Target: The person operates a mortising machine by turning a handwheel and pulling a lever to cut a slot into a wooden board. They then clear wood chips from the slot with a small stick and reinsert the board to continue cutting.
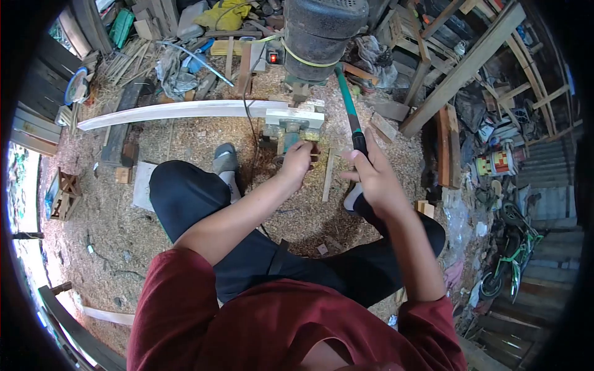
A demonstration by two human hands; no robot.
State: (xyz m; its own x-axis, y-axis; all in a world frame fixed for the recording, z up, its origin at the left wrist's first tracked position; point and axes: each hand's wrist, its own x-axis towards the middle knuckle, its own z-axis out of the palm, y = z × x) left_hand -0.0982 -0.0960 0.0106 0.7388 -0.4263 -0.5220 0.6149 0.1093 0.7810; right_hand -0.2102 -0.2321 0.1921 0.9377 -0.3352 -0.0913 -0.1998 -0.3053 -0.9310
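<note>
My left hand [298, 162] is closed at the near side of a small vise [289, 140]; what its curled fingers hold is hidden. White boards [297, 116] sit at the vise's top, with a long curved pale plank [185, 109] reaching left from them. A green bar [346, 99] with a black grip slants down beside a dark metal machine housing [318, 43]. Against the end of that grip is my right hand [375, 176], its fingers spread apart rather than wrapped round.
Wood shavings [185, 148] cover the ground. A dark cable [252, 133] runs left of the vise. A narrow wood strip [328, 179] lies between my hands. Lumber [448, 148] stands at right, near a green bicycle [512, 260]. A small wooden crate [64, 195] is at left.
</note>
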